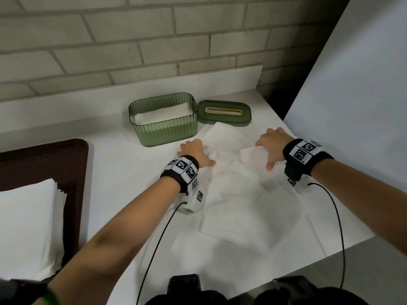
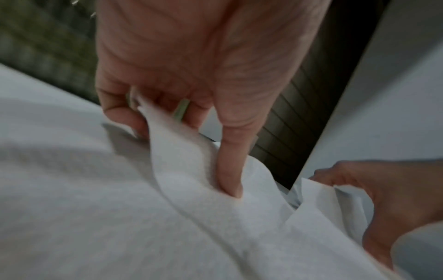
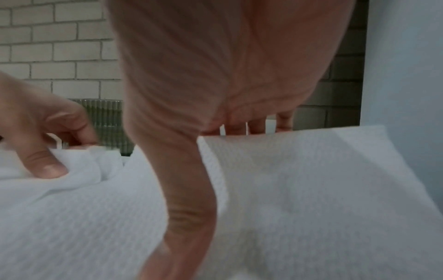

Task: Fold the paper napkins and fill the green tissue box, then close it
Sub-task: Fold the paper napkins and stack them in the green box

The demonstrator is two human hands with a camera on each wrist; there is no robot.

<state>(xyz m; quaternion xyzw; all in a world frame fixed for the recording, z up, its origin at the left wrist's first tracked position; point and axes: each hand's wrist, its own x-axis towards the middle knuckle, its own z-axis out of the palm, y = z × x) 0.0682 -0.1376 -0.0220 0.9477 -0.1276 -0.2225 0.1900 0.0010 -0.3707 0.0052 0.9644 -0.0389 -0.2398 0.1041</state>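
Observation:
The ribbed green tissue box [image 1: 161,126] stands open at the back of the white table, with folded white napkins inside. Its green lid [image 1: 224,114] with a gold slot lies flat just to the right of it. Several white napkins [image 1: 237,190] are spread in front. My left hand [image 1: 197,151] pinches the left edge of one napkin [image 2: 172,144], fingers curled and thumb pressing down on the paper. My right hand [image 1: 267,150] grips the right edge, which stands lifted [image 3: 299,170], thumb in front and fingers behind.
A dark brown tray [image 1: 81,164] at the left holds a stack of white napkins [image 1: 26,227]. A brick wall runs behind the table. A white panel [image 1: 352,95] rises at the right. The table's front right corner [image 1: 372,235] is near my right forearm.

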